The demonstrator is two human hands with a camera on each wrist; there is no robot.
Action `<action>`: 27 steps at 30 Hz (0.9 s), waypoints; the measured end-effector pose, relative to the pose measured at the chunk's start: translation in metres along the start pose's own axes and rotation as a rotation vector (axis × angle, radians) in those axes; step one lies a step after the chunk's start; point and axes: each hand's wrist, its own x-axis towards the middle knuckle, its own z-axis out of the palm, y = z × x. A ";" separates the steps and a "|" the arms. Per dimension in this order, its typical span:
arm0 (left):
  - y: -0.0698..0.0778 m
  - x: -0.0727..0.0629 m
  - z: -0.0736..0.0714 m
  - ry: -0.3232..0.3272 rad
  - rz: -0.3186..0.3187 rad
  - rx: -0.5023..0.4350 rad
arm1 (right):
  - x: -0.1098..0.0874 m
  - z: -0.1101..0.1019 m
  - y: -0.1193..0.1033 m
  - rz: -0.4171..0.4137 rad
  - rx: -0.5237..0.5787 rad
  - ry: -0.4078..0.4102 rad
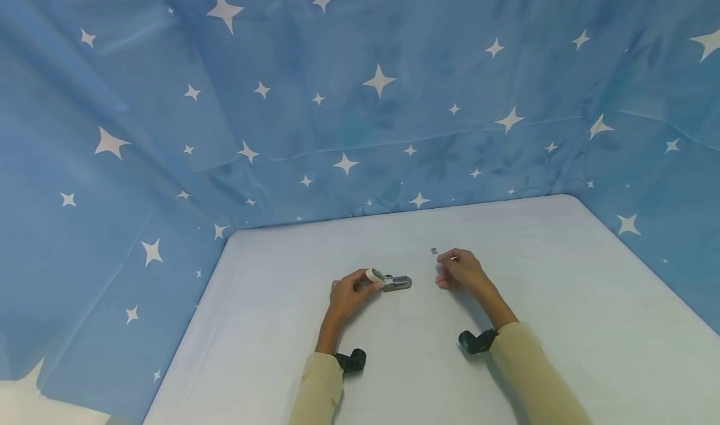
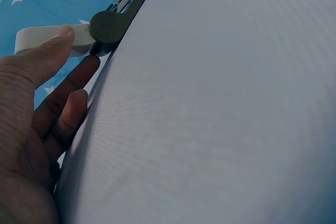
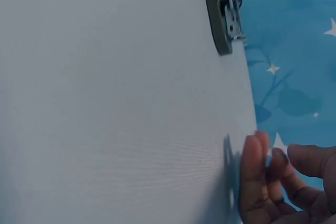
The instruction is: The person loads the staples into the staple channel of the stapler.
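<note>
A small stapler (image 1: 397, 283) with a white top and a grey-green base lies on the table, its top swung far back so the metal staple channel shows. My left hand (image 1: 350, 294) grips the white top (image 2: 44, 36), thumb pressed along it; the lower fingers curl loosely below in the left wrist view. To the right of the stapler, my right hand (image 1: 462, 271) hovers low, thumb and forefinger tips close together. No object shows between them in the right wrist view. Just beyond those fingertips is a small grey piece (image 1: 434, 250), like a short strip of staples.
The white table (image 1: 270, 350) has rounded far corners. A blue cloth with white stars (image 1: 360, 119) hangs behind it and at both sides. Dark wrist cameras (image 1: 353, 361) are strapped on over beige sleeves.
</note>
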 end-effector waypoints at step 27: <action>-0.003 0.001 0.003 0.004 -0.006 -0.001 | 0.042 0.016 -0.012 -0.137 -0.462 0.133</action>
